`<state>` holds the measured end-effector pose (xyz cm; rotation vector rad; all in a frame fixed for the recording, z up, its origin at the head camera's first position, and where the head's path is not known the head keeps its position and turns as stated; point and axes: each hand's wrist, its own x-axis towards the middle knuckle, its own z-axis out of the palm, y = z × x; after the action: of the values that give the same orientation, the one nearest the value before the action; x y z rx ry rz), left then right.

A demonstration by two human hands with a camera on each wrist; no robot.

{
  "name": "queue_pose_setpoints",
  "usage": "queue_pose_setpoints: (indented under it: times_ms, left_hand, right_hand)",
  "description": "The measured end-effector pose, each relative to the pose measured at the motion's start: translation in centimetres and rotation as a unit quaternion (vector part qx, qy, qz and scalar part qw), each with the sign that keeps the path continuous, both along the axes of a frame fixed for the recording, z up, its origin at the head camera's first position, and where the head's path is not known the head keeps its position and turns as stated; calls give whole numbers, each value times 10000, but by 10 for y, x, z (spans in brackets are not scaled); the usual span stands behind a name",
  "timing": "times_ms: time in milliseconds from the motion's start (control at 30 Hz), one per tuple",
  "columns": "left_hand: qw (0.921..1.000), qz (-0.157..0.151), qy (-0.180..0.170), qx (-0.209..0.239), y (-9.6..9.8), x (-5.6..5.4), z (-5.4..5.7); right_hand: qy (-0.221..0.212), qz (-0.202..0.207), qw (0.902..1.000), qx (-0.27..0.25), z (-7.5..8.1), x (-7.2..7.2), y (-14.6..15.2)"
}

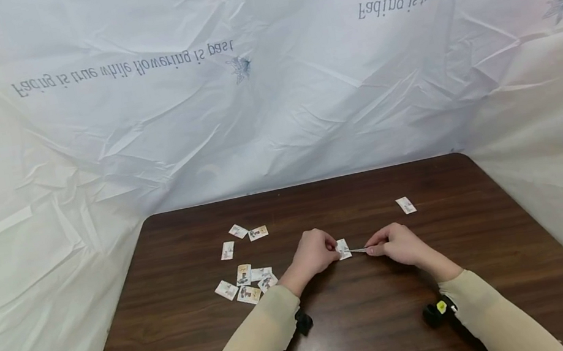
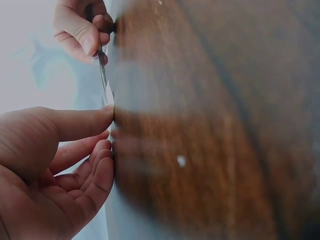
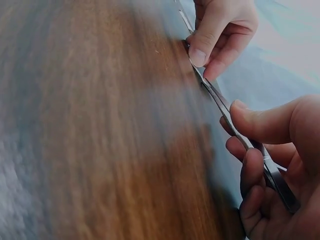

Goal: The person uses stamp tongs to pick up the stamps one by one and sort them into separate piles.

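Small, printed and white, a card (image 1: 343, 249) lies on the table between the two hands. My left hand (image 1: 318, 250) pinches its left edge between thumb and fingers. Slim metal tweezers (image 3: 281, 189) are held in my right hand (image 1: 400, 244), thumb on one side and curled fingers on the other. In the head view the tips of the tweezers reach the card's right edge. A pale sliver of the card (image 2: 109, 93) shows at the left thumb in the left wrist view, where the tweezer tips meet it. The card's print is too small to read.
Several similar cards (image 1: 248, 294) lie in a loose cluster left of the left forearm, with 3 others (image 1: 258, 233) farther back. One card (image 1: 406, 205) sits alone at the back right. A white printed sheet (image 1: 270, 109) hangs round the dark wooden table (image 1: 175, 342).
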<state>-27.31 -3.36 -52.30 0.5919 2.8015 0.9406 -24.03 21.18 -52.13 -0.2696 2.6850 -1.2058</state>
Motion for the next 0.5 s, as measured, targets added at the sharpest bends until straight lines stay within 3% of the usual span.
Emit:
queue_pose_setpoints:
  times_ms: [500]
  left_hand:
    - [9992,-191,-101,343,-6,-5,2]
  right_hand:
    - [162,-180,9996,-160,-3,2,-2]
